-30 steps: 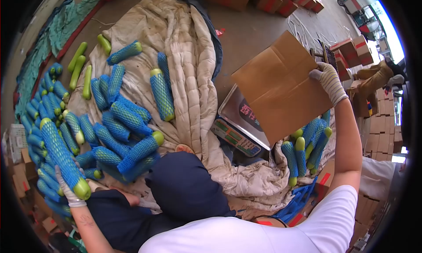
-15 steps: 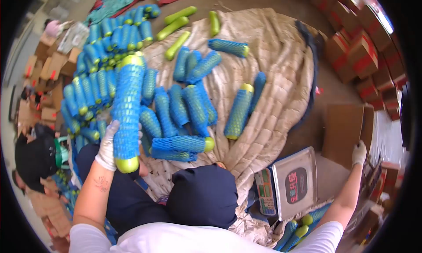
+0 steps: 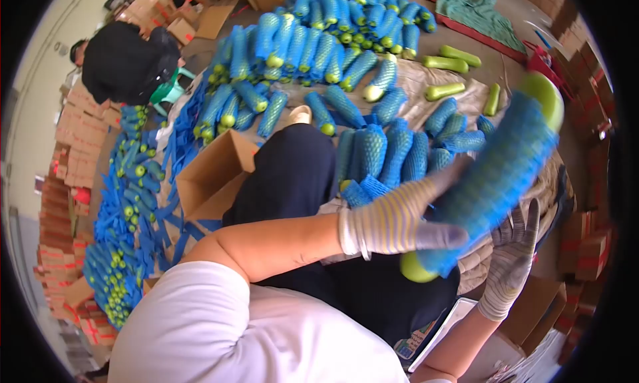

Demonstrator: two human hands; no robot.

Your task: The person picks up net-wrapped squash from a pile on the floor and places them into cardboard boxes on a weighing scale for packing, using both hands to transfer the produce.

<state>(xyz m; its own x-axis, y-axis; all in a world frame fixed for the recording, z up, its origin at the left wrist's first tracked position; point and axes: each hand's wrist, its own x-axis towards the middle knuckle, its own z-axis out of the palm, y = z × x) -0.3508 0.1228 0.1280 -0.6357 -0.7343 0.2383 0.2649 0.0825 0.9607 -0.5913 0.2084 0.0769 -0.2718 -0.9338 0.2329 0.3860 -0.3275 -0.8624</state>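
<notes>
A large, long green gourd (image 3: pixel 499 176) in a blue foam net sleeve is held up at a slant in front of me, its bare ends showing and slightly blurred. My left hand (image 3: pixel 399 216), in a striped glove, grips it near the lower end, thumb across the front and fingers partly behind. Just right of the gourd is my right hand (image 3: pixel 511 266), also gloved, with its fingers stretched out and apart. Beyond my knees lie several netted gourds (image 3: pixel 373 150) on a beige quilted cloth (image 3: pixel 418 83).
An open carton (image 3: pixel 216 173) sits left of my leg. The scale (image 3: pixel 446 333) is partly hidden by my right knee, with another carton (image 3: pixel 536 310) beyond it. Bare gourds (image 3: pixel 444 64) lie further back. A person in black (image 3: pixel 123 63) is at far left, near more netted gourds (image 3: pixel 116 276).
My view has turned left. My left hand has carried the netted gourd across to the right and tilted it. My right hand has left the carton and come near the gourd.
</notes>
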